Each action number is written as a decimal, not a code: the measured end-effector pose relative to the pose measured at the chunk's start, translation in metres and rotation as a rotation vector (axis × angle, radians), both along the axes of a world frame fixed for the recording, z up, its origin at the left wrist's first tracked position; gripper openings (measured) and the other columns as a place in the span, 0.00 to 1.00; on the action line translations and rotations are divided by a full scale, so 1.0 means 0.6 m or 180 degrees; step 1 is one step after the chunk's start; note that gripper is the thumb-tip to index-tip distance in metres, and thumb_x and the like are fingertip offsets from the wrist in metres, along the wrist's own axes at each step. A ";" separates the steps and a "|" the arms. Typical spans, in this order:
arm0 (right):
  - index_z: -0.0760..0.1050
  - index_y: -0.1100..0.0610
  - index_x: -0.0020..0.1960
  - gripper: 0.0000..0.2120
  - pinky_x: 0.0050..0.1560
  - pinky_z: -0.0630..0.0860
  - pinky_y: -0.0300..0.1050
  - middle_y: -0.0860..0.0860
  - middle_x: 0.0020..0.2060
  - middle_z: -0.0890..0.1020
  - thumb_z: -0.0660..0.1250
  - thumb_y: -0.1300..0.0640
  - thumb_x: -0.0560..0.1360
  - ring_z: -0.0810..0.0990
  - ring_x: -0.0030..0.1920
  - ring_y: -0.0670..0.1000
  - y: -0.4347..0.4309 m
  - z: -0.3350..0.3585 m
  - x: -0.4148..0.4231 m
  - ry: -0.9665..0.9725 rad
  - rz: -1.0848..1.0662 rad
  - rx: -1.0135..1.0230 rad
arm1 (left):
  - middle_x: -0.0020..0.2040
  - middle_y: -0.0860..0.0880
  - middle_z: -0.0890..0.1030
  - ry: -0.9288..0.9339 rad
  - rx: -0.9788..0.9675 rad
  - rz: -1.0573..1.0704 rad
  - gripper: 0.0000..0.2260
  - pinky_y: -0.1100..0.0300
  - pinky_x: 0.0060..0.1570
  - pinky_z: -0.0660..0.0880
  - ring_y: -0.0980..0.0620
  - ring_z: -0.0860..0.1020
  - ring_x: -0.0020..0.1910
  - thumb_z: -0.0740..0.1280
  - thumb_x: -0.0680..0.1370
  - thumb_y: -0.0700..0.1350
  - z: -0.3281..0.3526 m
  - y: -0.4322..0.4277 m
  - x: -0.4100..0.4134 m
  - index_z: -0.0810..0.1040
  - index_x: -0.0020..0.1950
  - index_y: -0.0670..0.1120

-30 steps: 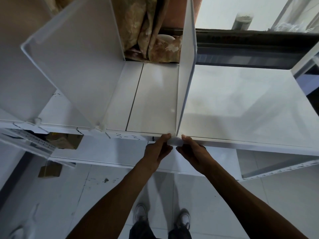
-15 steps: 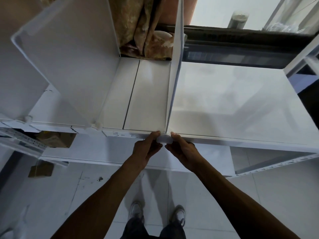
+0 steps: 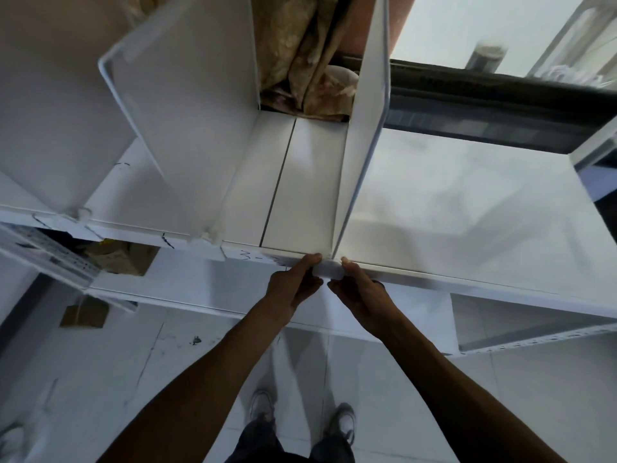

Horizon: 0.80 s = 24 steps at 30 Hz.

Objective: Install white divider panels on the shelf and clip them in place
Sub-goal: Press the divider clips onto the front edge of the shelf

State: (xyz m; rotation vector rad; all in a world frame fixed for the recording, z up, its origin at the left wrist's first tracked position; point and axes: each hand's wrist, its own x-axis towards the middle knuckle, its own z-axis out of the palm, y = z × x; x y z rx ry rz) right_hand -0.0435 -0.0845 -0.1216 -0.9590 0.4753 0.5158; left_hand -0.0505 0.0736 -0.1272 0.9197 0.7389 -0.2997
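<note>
Both bare forearms reached toward twelve o'clock, converging; the left hand (image 3: 293, 285) and right hand (image 3: 361, 290) sat just beside each other, fingertips curled inward, pinching from either side

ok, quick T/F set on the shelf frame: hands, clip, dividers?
1. Both hands, left hand and right hand, pinch the white clip at the shelf's front edge. True.
2. The clip sits at the foot of the upright divider. True.
3. Only one divider stands on the shelf. False: another divider stands to its left.
4. The right hand grips the divider's top edge. False: it is on the clip.
</note>
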 end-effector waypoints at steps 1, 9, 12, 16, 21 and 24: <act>0.75 0.67 0.64 0.22 0.47 0.82 0.43 0.65 0.61 0.80 0.70 0.54 0.76 0.81 0.60 0.59 0.000 -0.001 0.000 -0.0001 -0.0002 -0.0016 | 0.51 0.38 0.84 -0.0007 0.0009 0.0002 0.14 0.53 0.55 0.80 0.43 0.83 0.52 0.76 0.70 0.45 -0.001 0.000 0.000 0.82 0.50 0.38; 0.74 0.66 0.65 0.23 0.48 0.82 0.44 0.65 0.61 0.79 0.70 0.54 0.75 0.80 0.61 0.60 0.003 -0.004 0.002 0.0003 -0.0005 -0.0038 | 0.51 0.38 0.84 -0.0049 0.0015 0.0028 0.12 0.53 0.56 0.79 0.41 0.82 0.55 0.76 0.71 0.45 0.001 0.000 -0.004 0.81 0.48 0.39; 0.74 0.66 0.65 0.23 0.47 0.82 0.43 0.64 0.61 0.79 0.71 0.54 0.75 0.81 0.60 0.59 0.006 0.001 0.000 0.0044 -0.0029 -0.0077 | 0.53 0.37 0.84 -0.0056 0.0001 0.0011 0.12 0.53 0.56 0.79 0.41 0.81 0.57 0.76 0.71 0.45 -0.004 0.002 -0.003 0.81 0.48 0.39; 0.74 0.66 0.64 0.23 0.47 0.83 0.43 0.64 0.61 0.79 0.70 0.53 0.75 0.81 0.60 0.58 0.009 0.004 -0.004 0.0120 -0.0023 -0.0095 | 0.54 0.37 0.82 -0.0162 -0.0145 -0.0236 0.17 0.54 0.56 0.79 0.42 0.80 0.57 0.76 0.68 0.47 0.003 0.010 -0.005 0.80 0.52 0.39; 0.73 0.62 0.64 0.20 0.54 0.81 0.45 0.61 0.59 0.80 0.68 0.51 0.77 0.82 0.56 0.55 0.008 0.018 -0.013 0.0109 0.0233 -0.0330 | 0.57 0.41 0.81 -0.0215 -0.0003 -0.0837 0.19 0.50 0.62 0.76 0.43 0.78 0.60 0.73 0.72 0.54 0.004 0.031 -0.010 0.80 0.57 0.44; 0.72 0.59 0.65 0.24 0.62 0.77 0.52 0.59 0.60 0.79 0.68 0.45 0.75 0.80 0.59 0.60 0.004 0.019 -0.019 0.0174 0.0363 -0.0524 | 0.61 0.43 0.80 0.0047 -0.0141 -0.1128 0.29 0.47 0.62 0.75 0.42 0.79 0.60 0.72 0.69 0.63 -0.003 0.050 -0.020 0.77 0.62 0.46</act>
